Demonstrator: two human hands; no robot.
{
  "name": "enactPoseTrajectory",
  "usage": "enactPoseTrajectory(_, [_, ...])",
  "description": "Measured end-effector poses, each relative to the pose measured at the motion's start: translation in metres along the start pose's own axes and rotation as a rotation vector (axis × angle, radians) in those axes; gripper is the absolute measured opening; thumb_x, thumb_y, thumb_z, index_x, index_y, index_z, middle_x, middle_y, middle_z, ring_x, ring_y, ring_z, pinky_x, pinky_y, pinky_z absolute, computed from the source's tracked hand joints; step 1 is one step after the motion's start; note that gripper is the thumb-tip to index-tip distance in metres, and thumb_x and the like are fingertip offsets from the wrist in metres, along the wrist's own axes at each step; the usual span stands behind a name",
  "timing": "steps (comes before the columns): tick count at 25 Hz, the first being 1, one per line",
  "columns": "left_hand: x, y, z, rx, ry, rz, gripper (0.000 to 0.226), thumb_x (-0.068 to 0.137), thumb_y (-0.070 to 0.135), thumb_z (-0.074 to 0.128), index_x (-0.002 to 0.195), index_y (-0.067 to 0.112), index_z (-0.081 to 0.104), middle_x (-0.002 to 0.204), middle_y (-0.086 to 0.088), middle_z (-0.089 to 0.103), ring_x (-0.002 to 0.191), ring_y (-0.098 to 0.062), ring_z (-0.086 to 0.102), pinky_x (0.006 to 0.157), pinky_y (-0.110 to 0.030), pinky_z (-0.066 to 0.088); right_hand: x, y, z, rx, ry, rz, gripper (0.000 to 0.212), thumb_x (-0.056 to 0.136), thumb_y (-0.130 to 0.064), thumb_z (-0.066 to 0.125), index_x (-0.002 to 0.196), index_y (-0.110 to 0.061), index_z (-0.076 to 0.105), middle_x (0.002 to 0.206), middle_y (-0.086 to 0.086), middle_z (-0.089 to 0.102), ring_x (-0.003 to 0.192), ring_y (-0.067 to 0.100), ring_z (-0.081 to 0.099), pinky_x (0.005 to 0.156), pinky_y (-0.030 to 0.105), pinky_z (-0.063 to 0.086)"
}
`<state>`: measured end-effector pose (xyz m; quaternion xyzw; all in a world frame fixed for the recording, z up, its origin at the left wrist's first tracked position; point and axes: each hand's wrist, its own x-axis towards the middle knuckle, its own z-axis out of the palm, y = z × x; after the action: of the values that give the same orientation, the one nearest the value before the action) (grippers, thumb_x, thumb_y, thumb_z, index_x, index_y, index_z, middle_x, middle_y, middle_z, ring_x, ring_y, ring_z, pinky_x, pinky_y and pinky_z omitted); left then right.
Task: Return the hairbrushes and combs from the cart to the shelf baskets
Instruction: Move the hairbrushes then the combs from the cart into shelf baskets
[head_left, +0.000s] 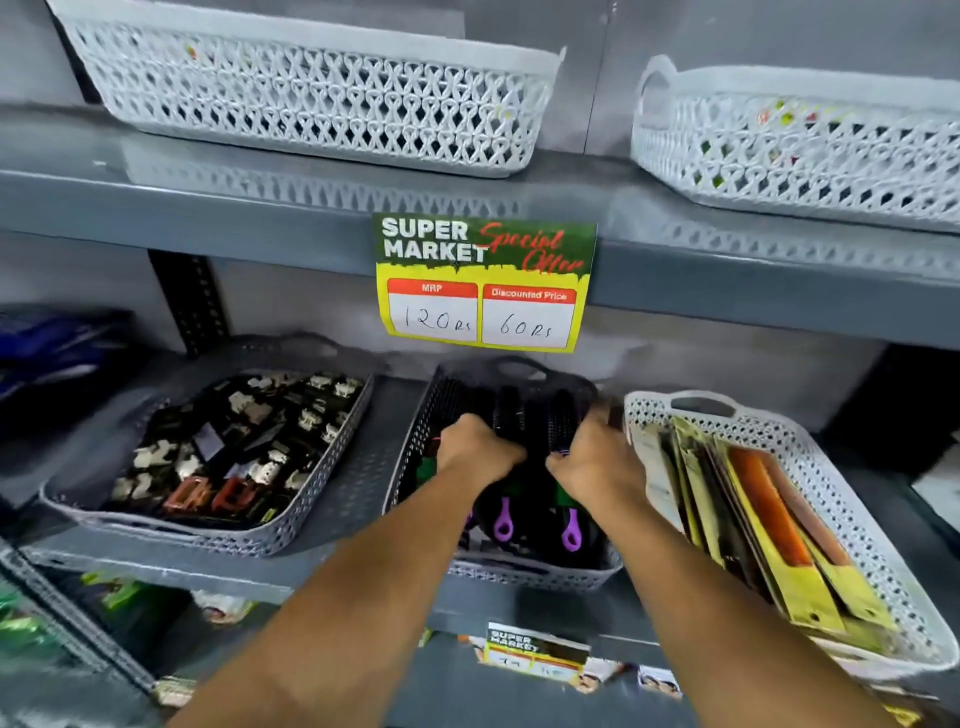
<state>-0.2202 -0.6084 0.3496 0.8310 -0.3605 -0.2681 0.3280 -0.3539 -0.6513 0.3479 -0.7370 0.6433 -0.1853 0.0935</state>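
Observation:
A dark grey basket (415, 441) stands in the middle of the lower shelf, packed with black round hairbrushes (506, 415) that have purple handle loops (503, 525). Both hands are inside this basket. My left hand (475, 449) is curled on the brushes at the left side. My right hand (597, 462) grips brushes at the right side, its fingers bent down among them. Just to the right, a white lattice basket (841, 493) holds packaged combs (769, 514) in yellow and orange card sleeves. The cart is out of view.
A grey basket (311, 499) of hair clips sits at the left of the lower shelf. Two white baskets (322, 104) (789, 150) stand on the upper shelf. A price sign (483, 286) hangs from the upper shelf's edge above my hands. More packaged goods lie on the shelf below.

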Motion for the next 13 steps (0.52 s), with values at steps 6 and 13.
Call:
enactPoseTrajectory(6, [-0.002,-0.008,0.009,0.021,-0.029,-0.009,0.031,0.056,0.040,0.073,0.056,0.014,0.055,0.056,0.002,0.054,0.062,-0.021,0.059,0.060,-0.024,0.045,-0.004,0.005,0.015,-0.067,-0.054,-0.003,0.083,0.077,-0.028,0.070,0.137,-0.005,0.018,0.115,0.021,0.062,0.092,0.040,0.064,0.063,0.036,0.041])
enactPoseTrajectory(13, [-0.005,-0.004,0.009,0.047,-0.068,-0.040,0.029,0.061,0.038,0.068,0.075,0.013,0.063,0.089,-0.009,0.072,0.086,-0.028,0.069,0.075,-0.031,0.055,-0.005,0.008,0.021,-0.093,-0.087,-0.014,0.079,0.082,-0.023,0.064,0.140,-0.004,0.014,0.109,0.023,0.064,0.090,0.039,0.065,0.061,0.036,0.041])
